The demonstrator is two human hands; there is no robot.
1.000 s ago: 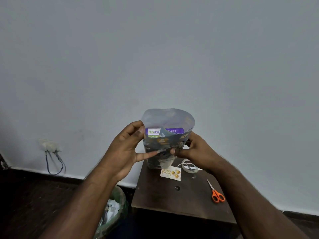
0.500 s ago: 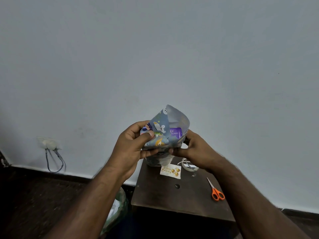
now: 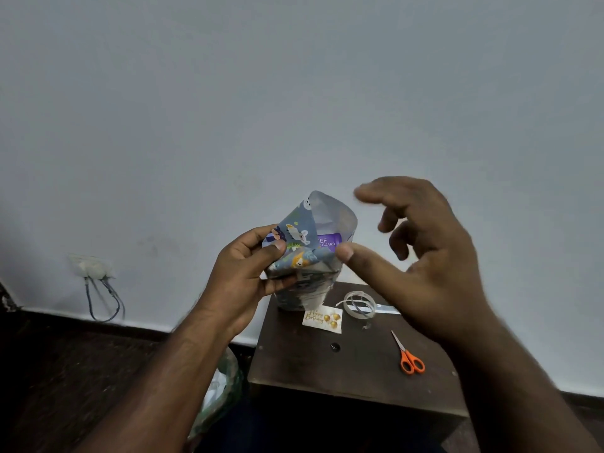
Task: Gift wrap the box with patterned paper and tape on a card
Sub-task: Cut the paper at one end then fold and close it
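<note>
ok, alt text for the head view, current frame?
A left hand pinches a folded flap of patterned paper on a half-wrapped box; the right hand hovers open beside it. Below, a table holds card, tape and scissors.

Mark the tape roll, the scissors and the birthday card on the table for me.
tape roll (image 3: 360,304), head view, on the clear ring's near rim.
scissors (image 3: 412,363), head view, on the orange handles.
birthday card (image 3: 323,319), head view, middle of the card face.
</note>
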